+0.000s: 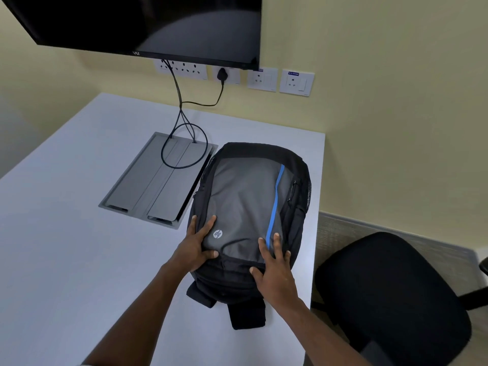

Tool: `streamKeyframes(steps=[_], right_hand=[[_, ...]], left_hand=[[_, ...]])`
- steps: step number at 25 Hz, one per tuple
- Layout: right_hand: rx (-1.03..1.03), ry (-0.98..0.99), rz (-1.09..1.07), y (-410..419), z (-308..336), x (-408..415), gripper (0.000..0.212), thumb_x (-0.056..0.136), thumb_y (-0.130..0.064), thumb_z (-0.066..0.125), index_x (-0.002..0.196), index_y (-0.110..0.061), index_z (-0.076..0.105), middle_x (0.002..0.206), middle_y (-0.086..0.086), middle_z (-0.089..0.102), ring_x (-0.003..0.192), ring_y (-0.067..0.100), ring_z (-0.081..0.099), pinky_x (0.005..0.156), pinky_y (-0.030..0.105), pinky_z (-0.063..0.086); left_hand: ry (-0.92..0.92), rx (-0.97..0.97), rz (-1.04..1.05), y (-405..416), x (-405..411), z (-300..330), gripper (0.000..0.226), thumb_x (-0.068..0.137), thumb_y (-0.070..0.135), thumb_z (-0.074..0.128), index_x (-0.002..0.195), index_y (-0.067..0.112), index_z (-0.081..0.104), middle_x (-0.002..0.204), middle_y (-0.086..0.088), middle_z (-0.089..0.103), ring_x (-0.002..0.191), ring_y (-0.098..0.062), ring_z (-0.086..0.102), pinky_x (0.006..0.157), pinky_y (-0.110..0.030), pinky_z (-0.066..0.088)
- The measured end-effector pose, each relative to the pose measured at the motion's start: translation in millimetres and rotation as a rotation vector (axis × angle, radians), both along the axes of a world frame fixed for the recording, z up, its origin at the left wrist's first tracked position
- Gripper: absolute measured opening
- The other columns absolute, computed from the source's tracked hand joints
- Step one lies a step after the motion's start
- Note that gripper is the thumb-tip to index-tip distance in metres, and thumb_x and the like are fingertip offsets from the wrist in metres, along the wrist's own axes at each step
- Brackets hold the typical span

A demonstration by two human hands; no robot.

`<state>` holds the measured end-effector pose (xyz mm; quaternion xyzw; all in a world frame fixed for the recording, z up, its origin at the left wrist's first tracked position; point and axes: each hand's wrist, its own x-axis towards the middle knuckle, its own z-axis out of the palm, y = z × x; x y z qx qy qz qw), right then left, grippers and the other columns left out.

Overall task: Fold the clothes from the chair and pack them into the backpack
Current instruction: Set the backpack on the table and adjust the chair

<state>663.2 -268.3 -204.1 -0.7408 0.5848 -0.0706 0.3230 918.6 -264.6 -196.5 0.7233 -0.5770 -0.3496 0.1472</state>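
Observation:
A black and grey backpack (248, 196) with a blue stripe lies flat on the white table (66, 247), its front face up and its straps hanging over the near side. My left hand (196, 247) rests on the backpack's near left corner, fingers spread and straight, thumb laid along the lower seam. My right hand (274, 265) lies flat on the near right corner, fingers straight over the blue stripe. A black office chair (390, 294) stands to the right of the table; no clothes show on its seat.
A grey cable hatch (148, 186) is set into the table left of the backpack, with black cables (182, 128) looping up to wall sockets (297, 81). A dark screen (158, 25) hangs on the wall above. The table's right edge runs close beside the backpack.

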Motion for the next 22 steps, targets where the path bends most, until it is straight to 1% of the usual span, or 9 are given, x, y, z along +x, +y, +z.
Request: streamKeyframes(steps=[2,7,11,13,16,20,22], right_hand=[[0.008,-0.003,0.017,-31.2,-2.8,-3.0,0.080,0.095,-0.043,0.056,0.154,-0.041,0.002,0.160,-0.009,-0.025,0.148,0.042,-0.010,0.117,0.050,0.021],[0.003,-0.001,0.047,-108.2,-9.7,-6.2,0.079,0.095,-0.042,0.056,0.155,-0.039,0.005,0.161,-0.006,-0.022,0.148,0.042,-0.009,0.119,0.046,0.010],[0.001,-0.008,0.061,-158.1,-13.1,-6.2,0.079,0.095,-0.040,0.056,0.155,-0.038,0.006,0.162,-0.005,-0.022,0.148,0.042,-0.009,0.120,0.049,0.010],[-0.002,-0.017,0.062,-179.0,-14.6,-5.6,0.079,0.095,-0.039,0.057,0.155,-0.037,0.006,0.162,-0.005,-0.021,0.148,0.041,-0.009,0.121,0.049,0.010],[-0.022,-0.032,0.069,-208.1,-19.3,-4.3,0.079,0.094,-0.037,0.059,0.156,-0.036,0.009,0.162,-0.004,-0.019,0.149,0.039,-0.007,0.122,0.046,0.005],[-0.027,-0.044,0.068,-238.6,-23.2,-3.0,0.079,0.094,-0.037,0.060,0.155,-0.036,0.009,0.162,-0.004,-0.020,0.149,0.037,-0.008,0.119,0.041,0.000],[-0.036,-0.043,0.081,-250.1,-25.5,-2.4,0.079,0.094,-0.038,0.059,0.155,-0.036,0.008,0.162,-0.004,-0.020,0.149,0.037,-0.008,0.119,0.041,-0.001]], left_hand=[[0.009,0.011,0.014,-27.9,-3.6,-2.0,0.102,0.082,0.031,0.078,0.149,0.051,0.005,0.164,-0.007,-0.016,0.153,-0.023,-0.002,0.116,-0.042,0.028],[0.022,0.018,0.063,-99.1,-11.4,-2.8,0.102,0.082,0.028,0.079,0.151,0.049,0.007,0.164,-0.008,-0.015,0.153,-0.025,-0.002,0.118,-0.042,0.022],[0.036,0.001,0.085,-144.2,-11.9,-9.2,0.101,0.082,0.027,0.078,0.150,0.049,0.007,0.165,-0.008,-0.012,0.153,-0.025,-0.002,0.119,-0.044,0.020],[0.036,-0.008,0.086,-163.4,-11.9,-11.8,0.101,0.082,0.028,0.078,0.151,0.048,0.007,0.165,-0.007,-0.011,0.153,-0.026,-0.001,0.119,-0.044,0.021],[0.036,-0.014,0.090,-190.6,-10.5,-15.1,0.101,0.083,0.028,0.078,0.152,0.047,0.008,0.166,-0.007,-0.010,0.153,-0.027,0.000,0.119,-0.045,0.020],[0.043,-0.014,0.103,-219.1,-10.3,-17.5,0.099,0.084,0.025,0.077,0.153,0.048,0.009,0.166,-0.005,-0.009,0.152,-0.025,0.003,0.119,-0.042,0.019],[0.049,-0.020,0.110,-229.8,-10.4,-19.7,0.099,0.084,0.024,0.077,0.154,0.047,0.009,0.166,-0.005,-0.009,0.152,-0.025,0.003,0.119,-0.042,0.018]])
